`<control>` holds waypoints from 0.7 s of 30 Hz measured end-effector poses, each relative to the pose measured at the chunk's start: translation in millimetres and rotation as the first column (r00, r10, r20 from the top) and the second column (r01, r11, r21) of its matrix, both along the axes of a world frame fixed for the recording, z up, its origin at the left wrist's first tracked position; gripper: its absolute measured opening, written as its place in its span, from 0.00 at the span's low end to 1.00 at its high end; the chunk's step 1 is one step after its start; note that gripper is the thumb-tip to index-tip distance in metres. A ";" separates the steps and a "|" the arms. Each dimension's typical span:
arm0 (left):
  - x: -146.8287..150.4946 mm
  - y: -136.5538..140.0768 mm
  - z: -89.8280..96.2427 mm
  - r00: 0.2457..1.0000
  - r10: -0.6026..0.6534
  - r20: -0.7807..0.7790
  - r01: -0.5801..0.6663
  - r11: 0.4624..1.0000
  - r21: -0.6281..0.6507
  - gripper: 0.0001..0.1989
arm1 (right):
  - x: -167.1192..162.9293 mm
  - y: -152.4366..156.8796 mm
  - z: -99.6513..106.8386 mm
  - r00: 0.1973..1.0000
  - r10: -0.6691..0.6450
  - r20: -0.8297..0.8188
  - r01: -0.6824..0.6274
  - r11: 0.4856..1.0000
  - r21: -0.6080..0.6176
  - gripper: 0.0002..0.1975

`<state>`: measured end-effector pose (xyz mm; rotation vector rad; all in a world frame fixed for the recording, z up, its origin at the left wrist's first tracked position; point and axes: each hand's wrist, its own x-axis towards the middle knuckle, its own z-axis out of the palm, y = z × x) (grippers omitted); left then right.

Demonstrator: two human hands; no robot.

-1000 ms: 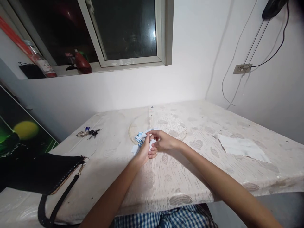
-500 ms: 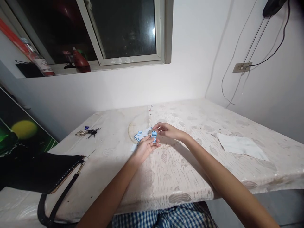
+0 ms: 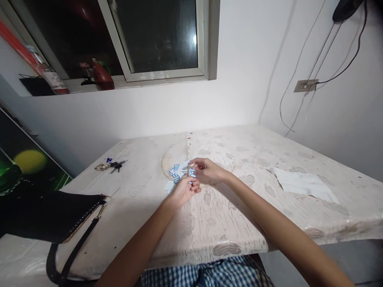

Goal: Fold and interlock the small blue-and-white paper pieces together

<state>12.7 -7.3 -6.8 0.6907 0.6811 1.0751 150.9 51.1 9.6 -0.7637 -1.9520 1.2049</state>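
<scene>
At a pale, patterned counter (image 3: pixel 233 223), my left hand (image 3: pixel 184 190) pinches a rectangular blue-and-white card (image 3: pixel 192 173); my right hand (image 3: pixel 207 169), half-curled, sits just right of it; any hold unclear.

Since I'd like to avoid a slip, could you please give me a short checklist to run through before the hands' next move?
1. Left hand has hold of the printed card: ok, it is pinched there.
2. Right hand touching the card: cannot tell, it is close by, but contact is too small to make out.
3. Loose pieces neatly stacked: not ok, they lie jumbled beyond the left hand.
4. Keys away from both hands: ok, they lie well to the left.
5. White sheet clear of the right forearm: ok, the two are apart.
</scene>
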 end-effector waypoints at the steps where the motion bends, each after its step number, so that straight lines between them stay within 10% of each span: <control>1: -1.4 1.0 0.2 0.999 0.010 0.035 -0.008 0.999 -0.052 0.07 | 3.5 8.2 -2.9 0.990 -0.139 0.011 0.137 0.986 0.095 0.18; 3: -5.0 4.0 0.4 0.991 0.075 0.109 -0.064 0.993 -0.103 0.08 | 13.9 26.6 -10.1 0.891 -0.449 0.060 0.417 0.865 0.280 0.19; 6: -10.0 8.1 -0.6 0.973 0.143 0.182 -0.131 0.989 -0.075 0.12 | 27.8 47.6 -24.3 0.784 -0.597 0.173 0.465 0.748 0.474 0.22; 11: -11.6 9.3 -4.2 0.963 0.143 0.230 -0.135 0.990 -0.050 0.12 | 14.5 50.1 -42.2 0.734 -0.509 0.450 0.166 0.777 0.607 0.20; 21: -9.9 7.0 -2.1 0.956 0.188 0.226 -0.163 0.979 -0.125 0.12 | -33.4 66.1 -19.2 0.559 -0.501 0.661 -0.034 0.782 0.622 0.10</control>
